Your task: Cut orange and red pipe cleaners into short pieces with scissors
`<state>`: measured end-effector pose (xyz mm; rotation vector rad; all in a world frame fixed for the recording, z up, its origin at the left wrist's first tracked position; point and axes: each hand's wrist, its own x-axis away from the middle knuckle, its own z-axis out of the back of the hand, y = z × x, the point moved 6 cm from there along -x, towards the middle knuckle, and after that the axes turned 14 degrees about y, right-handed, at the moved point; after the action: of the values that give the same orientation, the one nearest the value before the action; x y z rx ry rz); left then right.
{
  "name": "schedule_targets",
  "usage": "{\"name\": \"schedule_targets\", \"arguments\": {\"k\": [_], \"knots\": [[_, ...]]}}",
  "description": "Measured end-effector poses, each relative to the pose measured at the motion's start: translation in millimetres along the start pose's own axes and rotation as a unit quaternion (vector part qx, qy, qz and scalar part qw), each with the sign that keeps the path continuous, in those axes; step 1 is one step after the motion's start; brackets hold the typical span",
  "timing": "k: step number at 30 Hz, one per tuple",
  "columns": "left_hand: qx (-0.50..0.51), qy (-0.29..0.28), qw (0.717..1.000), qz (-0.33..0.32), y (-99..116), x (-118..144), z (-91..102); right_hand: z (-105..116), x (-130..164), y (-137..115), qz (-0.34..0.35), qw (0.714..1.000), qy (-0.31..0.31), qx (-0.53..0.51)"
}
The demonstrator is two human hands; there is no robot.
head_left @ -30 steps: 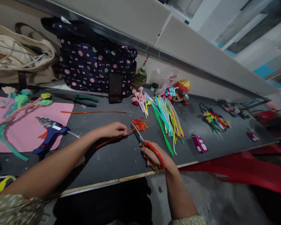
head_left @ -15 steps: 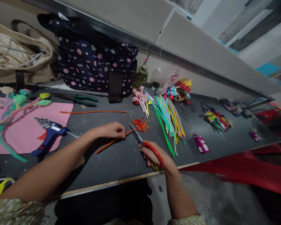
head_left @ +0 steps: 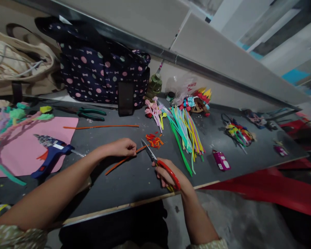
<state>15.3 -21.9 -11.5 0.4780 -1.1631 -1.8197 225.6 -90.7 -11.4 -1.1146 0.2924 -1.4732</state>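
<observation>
You won't find any lettering sharp enough to read here. The small magenta packet (head_left: 221, 160) near your right hand (head_left: 171, 176) carries a pale label, and the blue glue gun (head_left: 50, 154) a white sticker, both too blurred.

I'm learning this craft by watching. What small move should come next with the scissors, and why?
Probably close the scissors to snip the orange stem's tip. The left hand pins it on the table, the right hand has the blades at its end, and cut bits lie just beyond.
</observation>
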Motion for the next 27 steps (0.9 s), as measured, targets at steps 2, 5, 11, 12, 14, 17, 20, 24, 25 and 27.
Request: {"name": "schedule_targets", "arguments": {"k": [2, 5, 11, 12, 14, 17, 20, 24, 25, 27], "knots": [[0.001, 0.002, 1.000, -0.002, -2, -1, -0.7, -1, 0, -1, 0.001, 1.000, -0.001, -0.005], [-0.006, 0.009, 1.000, -0.007, -4, -2, -1.5, -1, -2, -2, -0.012, 1.000, -0.007, -0.017], [-0.012, 0.014, 1.000, -0.016, -2, -2, -0.6, 0, -3, -4, -0.032, 0.998, -0.013, -0.053], [-0.012, 0.015, 1.000, -0.019, -1, -2, -0.3, -1, -2, -5, -0.028, 0.998, -0.014, -0.059], [-0.009, 0.015, 0.999, -0.027, -1, -1, 0.0, -2, -2, -8, -0.011, 0.998, -0.003, -0.062], [0.002, 0.007, 0.999, -0.033, 0, 0, 0.0, -3, -1, -13, 0.027, 0.998, 0.036, -0.031], [0.027, -0.004, 0.999, -0.030, -1, 1, 0.7, -8, 3, -18, 0.070, 0.996, 0.046, 0.042], [0.068, -0.019, 0.997, -0.013, -4, 3, 1.9, -9, 6, -15, 0.080, 0.993, 0.061, 0.059], [0.074, -0.024, 0.997, -0.009, -6, 3, 1.7, -9, 6, -12, 0.079, 0.994, 0.069, 0.040], [0.084, -0.031, 0.996, -0.003, -8, 3, 1.0, -6, 7, -5, 0.069, 0.994, 0.086, -0.009]]}}
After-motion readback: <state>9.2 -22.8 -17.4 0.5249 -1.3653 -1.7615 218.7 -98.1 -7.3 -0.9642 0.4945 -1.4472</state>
